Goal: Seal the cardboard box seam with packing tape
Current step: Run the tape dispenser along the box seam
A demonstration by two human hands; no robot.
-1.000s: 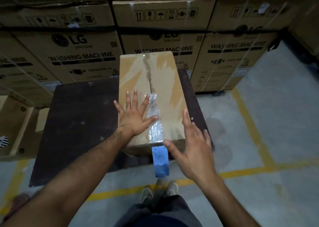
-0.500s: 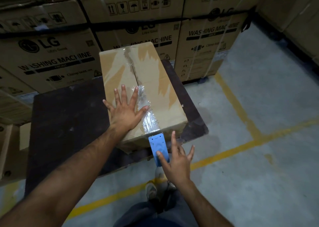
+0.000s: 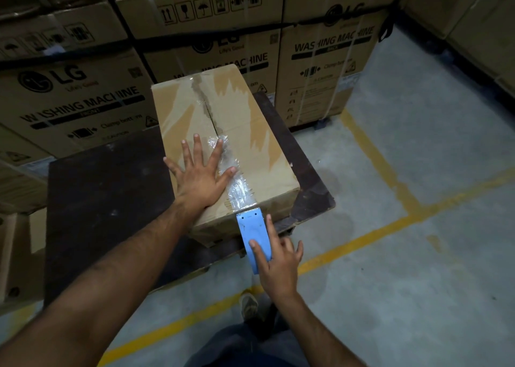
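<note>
A brown cardboard box (image 3: 250, 132) lies on a dark table (image 3: 103, 199), its centre seam running away from me. Clear packing tape (image 3: 237, 182) covers the near half of the seam; the far half shows old torn tape marks. My left hand (image 3: 200, 174) presses flat on the box top, fingers spread, thumb and forefinger touching the tape. A blue tape dispenser (image 3: 255, 235) hangs at the box's near edge, toothed blade at the tape's end. My right hand (image 3: 276, 266) grips the dispenser from below, with the forefinger laid on its flat face.
Stacked washing-machine cartons (image 3: 78, 93) form a wall behind the table and along the right side. Yellow lines (image 3: 370, 235) mark the grey concrete floor to the right. My shoes (image 3: 248, 305) stand just below the table's near edge.
My right hand dropped from beside the box's near corner to the dispenser and took hold of it. The left hand has stayed flat on the box; my view shifted.
</note>
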